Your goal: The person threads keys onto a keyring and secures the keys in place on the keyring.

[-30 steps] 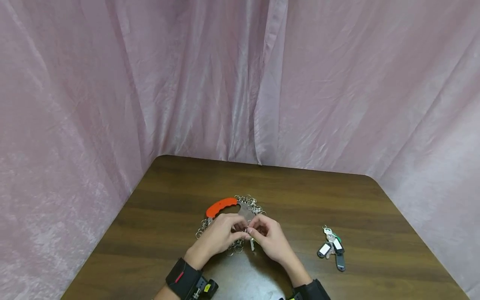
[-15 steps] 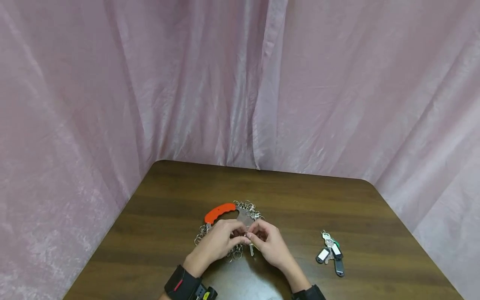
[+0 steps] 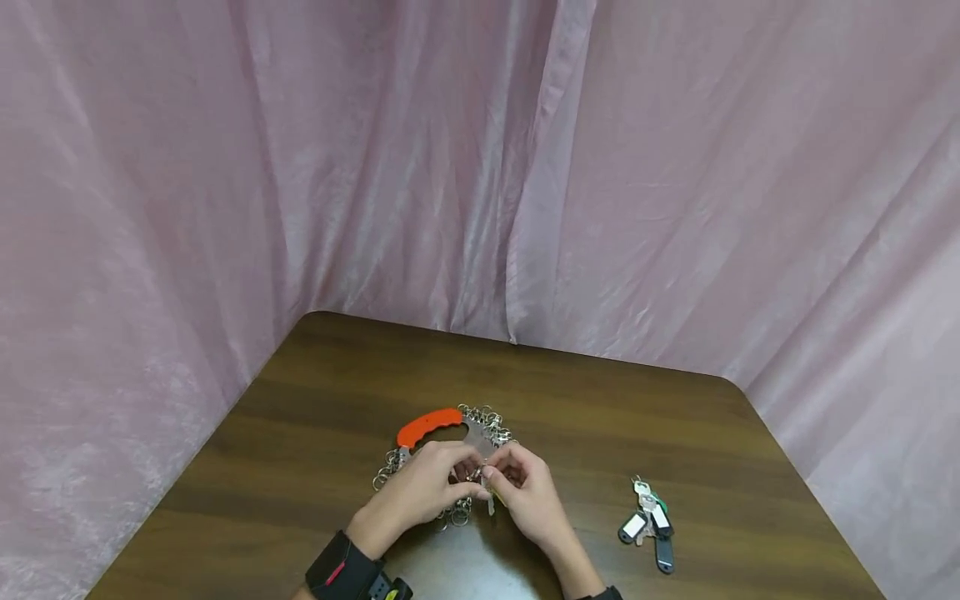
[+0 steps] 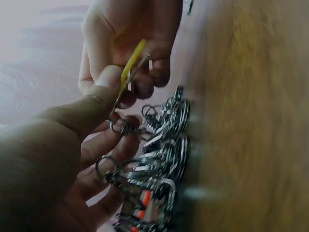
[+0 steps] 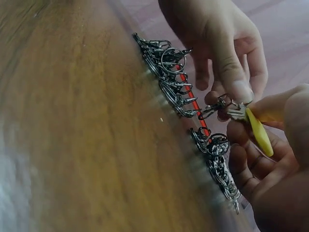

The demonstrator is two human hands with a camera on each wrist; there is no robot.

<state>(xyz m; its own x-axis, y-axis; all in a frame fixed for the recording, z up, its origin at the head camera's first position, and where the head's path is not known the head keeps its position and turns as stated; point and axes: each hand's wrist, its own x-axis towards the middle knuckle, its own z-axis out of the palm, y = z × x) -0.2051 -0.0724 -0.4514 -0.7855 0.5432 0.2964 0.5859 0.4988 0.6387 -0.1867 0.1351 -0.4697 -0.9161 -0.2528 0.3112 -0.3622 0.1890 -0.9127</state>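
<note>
A large key ring holder with an orange grip (image 3: 427, 425) and a metal plate lies on the table. Silver snap clips (image 3: 486, 421) line its rim in clusters. At its near side my left hand (image 3: 423, 487) pinches one of the clips (image 5: 212, 107) by its ring end, thumb against fingers. My right hand (image 3: 531, 500) pinches a silver key (image 5: 236, 112) with a yellow tag (image 5: 260, 134). In the left wrist view the yellow tag (image 4: 131, 63) and the key meet the clip's ring (image 4: 116, 126) between both hands' fingertips. Fingers partly hide that join.
To the right on the brown wooden table (image 3: 360, 358) lies a bunch of keys (image 3: 645, 500) with black, white-labelled tags (image 3: 633, 527) and a bit of green. A pink curtain (image 3: 420, 167) hangs behind the table's far edge.
The head view has shifted slightly, so everything sits a little further left. Both hands stay together at the clip; a bit of yellow now shows by the right fingertips.
</note>
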